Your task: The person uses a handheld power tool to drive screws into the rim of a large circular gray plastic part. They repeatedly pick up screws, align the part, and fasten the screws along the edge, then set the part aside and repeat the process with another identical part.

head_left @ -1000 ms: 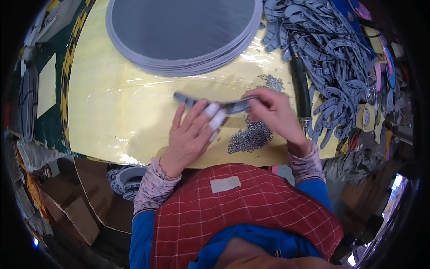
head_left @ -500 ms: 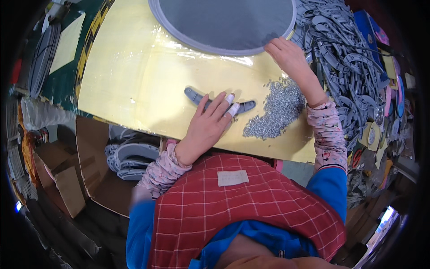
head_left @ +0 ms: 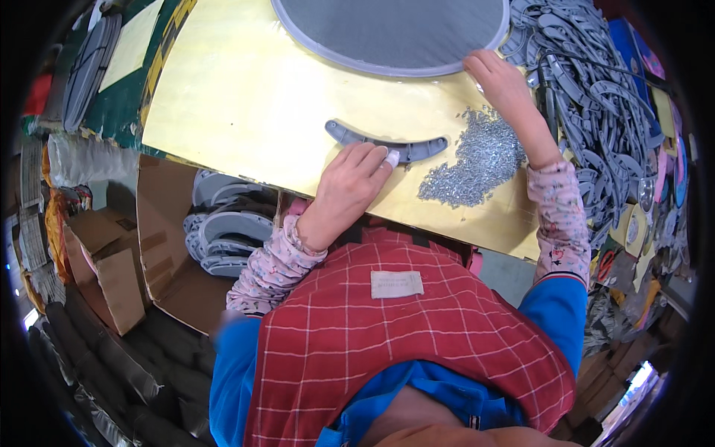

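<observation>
A curved grey plastic piece lies on the yellow tabletop, its hollow side with small holes facing up. My left hand is closed at its near edge, fingers bent and white tape round a fingertip; the thumb is mostly hidden. Farther off lies a large grey oval panel with a paler raised rim, cut off by the top of the view. My right hand pinches the panel's near right rim, with the fingertips partly hidden. Between the hands, small silvery screws are spread in a loose heap.
Many curved grey plastic parts are piled along the table's right side. An open cardboard box below the left edge holds more grey curved parts. Dark grey panels stand bundled at far left. The yellow tabletop's near edge runs before my apron.
My left fingers, stretched across the curved piece before, are now bent at its near edge. The right hand stays at the panel's rim. The whole view has shifted slightly.
</observation>
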`<state>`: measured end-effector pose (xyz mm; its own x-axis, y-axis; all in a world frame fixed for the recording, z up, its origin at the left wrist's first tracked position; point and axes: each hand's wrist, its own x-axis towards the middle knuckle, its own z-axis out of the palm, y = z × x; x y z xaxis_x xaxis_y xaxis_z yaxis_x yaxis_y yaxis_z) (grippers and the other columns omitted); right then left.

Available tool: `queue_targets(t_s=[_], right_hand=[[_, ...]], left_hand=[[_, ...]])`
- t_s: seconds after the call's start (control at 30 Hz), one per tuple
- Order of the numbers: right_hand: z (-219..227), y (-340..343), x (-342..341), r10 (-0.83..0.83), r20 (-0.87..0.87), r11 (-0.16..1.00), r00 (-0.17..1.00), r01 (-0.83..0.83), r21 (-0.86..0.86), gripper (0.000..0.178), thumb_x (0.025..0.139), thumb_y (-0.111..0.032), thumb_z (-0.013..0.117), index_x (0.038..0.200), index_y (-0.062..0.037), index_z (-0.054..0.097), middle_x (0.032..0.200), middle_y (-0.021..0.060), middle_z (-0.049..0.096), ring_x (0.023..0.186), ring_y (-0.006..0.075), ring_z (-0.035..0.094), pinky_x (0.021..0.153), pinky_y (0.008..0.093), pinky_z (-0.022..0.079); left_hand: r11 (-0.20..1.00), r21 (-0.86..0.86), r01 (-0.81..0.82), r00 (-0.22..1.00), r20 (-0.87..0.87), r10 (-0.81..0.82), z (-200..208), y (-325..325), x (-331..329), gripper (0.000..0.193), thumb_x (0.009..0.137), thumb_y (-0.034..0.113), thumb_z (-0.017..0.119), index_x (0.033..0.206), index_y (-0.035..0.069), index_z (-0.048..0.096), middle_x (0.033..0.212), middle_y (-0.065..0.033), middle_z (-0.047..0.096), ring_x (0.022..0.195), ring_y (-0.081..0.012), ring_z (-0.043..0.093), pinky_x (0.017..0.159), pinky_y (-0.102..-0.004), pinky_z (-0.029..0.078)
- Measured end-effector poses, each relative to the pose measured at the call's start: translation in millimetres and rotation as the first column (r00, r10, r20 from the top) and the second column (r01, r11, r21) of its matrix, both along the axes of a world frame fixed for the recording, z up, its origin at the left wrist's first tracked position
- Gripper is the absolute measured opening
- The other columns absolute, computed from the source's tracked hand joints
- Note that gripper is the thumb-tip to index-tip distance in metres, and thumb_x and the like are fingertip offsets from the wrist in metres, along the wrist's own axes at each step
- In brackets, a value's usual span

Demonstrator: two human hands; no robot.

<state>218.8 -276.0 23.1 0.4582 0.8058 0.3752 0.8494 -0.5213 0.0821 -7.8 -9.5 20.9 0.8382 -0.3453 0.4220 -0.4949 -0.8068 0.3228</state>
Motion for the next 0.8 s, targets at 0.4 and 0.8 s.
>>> queue_targets(t_s=[0.4, 0.8], right_hand=[[8.0, -23.7, -84.5, -0.023, -0.188, 1.0, 0.982, 0.02, -0.017, 0.03, 0.079, -0.005, 0.063, 0.109, -0.0075, 0.063, 0.109, 0.0042, 0.063, 0.1, 0.0221, 0.065, 0.079, 0.0321, 0.055], [11.6, -30.1, -92.3, -0.039, -0.222, 0.999, 0.974, 0.033, -0.03, 0.03, 0.081, -0.005, 0.06, 0.111, -0.0078, 0.061, 0.111, 0.0049, 0.061, 0.104, 0.023, 0.063, 0.085, 0.0333, 0.055]], left_hand=[[1.0, -0.008, -0.014, 1.0, -0.008, 0.014, -0.6, 0.9, -2.3, 0.029, 0.076, 0.006, 0.067, 0.105, 0.003, 0.072, 0.11, -0.0092, 0.067, 0.107, -0.0267, 0.065, 0.088, -0.0361, 0.057], [1.0, -0.002, 0.01, 1.0, -0.024, -0.01, -0.6, 1.5, -1.1, 0.031, 0.075, 0.004, 0.065, 0.105, -0.002, 0.071, 0.12, -0.0129, 0.067, 0.12, -0.0288, 0.062, 0.097, -0.0387, 0.053]])
